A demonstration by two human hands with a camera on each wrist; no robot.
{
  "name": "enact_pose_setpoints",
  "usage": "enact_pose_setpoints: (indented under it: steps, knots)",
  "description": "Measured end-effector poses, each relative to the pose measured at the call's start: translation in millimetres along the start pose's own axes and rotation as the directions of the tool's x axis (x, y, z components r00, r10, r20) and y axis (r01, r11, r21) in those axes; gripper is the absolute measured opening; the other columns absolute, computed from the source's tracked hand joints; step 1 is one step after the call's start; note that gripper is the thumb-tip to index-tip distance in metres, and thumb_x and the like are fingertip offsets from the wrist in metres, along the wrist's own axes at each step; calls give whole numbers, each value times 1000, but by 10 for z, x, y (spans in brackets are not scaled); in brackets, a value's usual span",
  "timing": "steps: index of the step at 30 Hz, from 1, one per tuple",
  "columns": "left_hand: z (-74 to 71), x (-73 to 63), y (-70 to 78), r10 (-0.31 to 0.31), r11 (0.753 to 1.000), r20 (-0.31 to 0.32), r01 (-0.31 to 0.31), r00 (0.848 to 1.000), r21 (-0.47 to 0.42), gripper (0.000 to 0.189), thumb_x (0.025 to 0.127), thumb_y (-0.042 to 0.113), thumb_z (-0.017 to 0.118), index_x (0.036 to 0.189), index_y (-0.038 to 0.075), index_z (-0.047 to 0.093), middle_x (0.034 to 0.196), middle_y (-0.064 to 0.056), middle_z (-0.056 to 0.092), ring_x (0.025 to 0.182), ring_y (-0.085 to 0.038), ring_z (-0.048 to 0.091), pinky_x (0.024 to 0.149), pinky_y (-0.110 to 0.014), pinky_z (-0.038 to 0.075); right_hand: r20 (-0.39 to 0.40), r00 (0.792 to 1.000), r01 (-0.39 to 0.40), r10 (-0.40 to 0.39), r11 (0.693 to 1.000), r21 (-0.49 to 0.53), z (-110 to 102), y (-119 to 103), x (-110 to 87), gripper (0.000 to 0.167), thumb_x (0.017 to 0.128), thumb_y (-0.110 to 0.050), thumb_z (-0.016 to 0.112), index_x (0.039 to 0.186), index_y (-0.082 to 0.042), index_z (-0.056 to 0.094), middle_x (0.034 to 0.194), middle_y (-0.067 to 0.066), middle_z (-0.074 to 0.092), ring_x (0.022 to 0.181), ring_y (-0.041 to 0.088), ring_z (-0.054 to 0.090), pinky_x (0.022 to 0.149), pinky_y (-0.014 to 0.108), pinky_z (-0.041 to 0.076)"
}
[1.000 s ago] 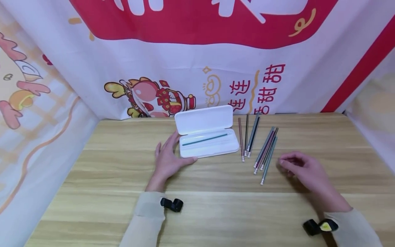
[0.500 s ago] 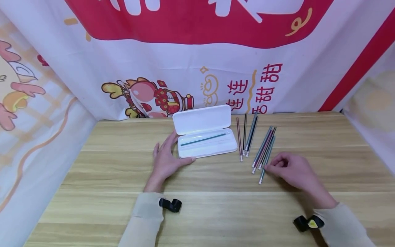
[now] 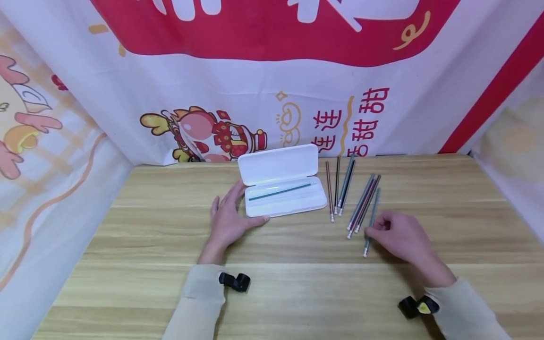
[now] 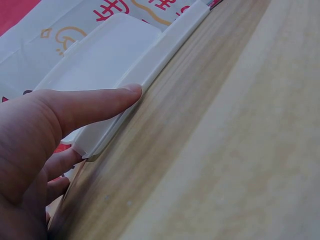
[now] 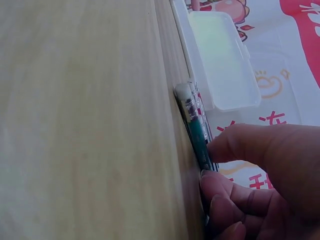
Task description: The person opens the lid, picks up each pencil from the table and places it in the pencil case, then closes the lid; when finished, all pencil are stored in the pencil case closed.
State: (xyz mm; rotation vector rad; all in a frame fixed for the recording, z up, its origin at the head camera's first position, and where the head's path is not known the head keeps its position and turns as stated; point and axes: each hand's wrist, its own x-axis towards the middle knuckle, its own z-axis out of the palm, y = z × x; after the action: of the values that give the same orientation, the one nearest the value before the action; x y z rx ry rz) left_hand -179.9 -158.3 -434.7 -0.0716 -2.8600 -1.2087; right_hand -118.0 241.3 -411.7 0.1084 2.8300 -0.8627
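Note:
A white pencil case (image 3: 293, 203) lies with its lid (image 3: 278, 165) raised, and one green pencil (image 3: 280, 192) is inside. My left hand (image 3: 229, 226) holds the case at its left end, thumb along the front wall and fingers at the side, as the left wrist view also shows. My right hand (image 3: 401, 236) pinches another green pencil (image 5: 199, 142) between thumb and fingers, close to its white eraser end. That pencil is just right of a bundle of pencils (image 3: 364, 205) and slants over the table. In the right wrist view its far part is hidden by the fingers.
Several more pencils (image 3: 342, 189), dark, blue-grey and reddish, lie between the case and the bundle, eraser ends toward me. The wooden table (image 3: 297, 293) meets a printed cloth (image 3: 191, 80) at its back edge.
My right hand has moved left to the bundle and pinched the rightmost green pencil, which has shifted slightly right, away from the others. My left hand stays on the case.

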Motion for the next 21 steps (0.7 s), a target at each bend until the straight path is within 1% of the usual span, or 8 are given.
enact_pose_setpoints:
  steps: [5, 14, 21]
  knots:
    - [0, -3, 2, -1, 1000, 1, 1, 1000, -15, 123, 73, 50, 99, 171, 38, 25, 171, 4, 46, 166, -24, 27, 137, -56, -9, 15, 999, -48, 48, 999, 4, -16, 19, 13, 28, 98, -35, 73, 99, -7, 75, 84, 6, 70, 76, 21, 58, 63, 30, 45]
    - [0, -3, -6, 0, 1000, -3, 0, 1000, -16, 123, 72, 50, 99, 170, 37, 26, 170, 4, 47, 166, -24, 27, 137, -56, -10, 6, 997, -75, 75, 997, 0, -8, 14, 1, 30, 98, -36, 70, 91, -7, 72, 71, 3, 66, 66, 20, 57, 54, 27, 43]
    - [0, 0, -7, 18, 1000, -13, -18, 1000, -9, 121, 73, 51, 98, 170, 38, 27, 170, 4, 47, 166, -24, 29, 137, -57, -8, -6, 996, -90, 90, 996, 9, 3, 20, -14, 31, 99, -36, 69, 90, -7, 72, 70, 3, 65, 65, 20, 57, 53, 26, 42]
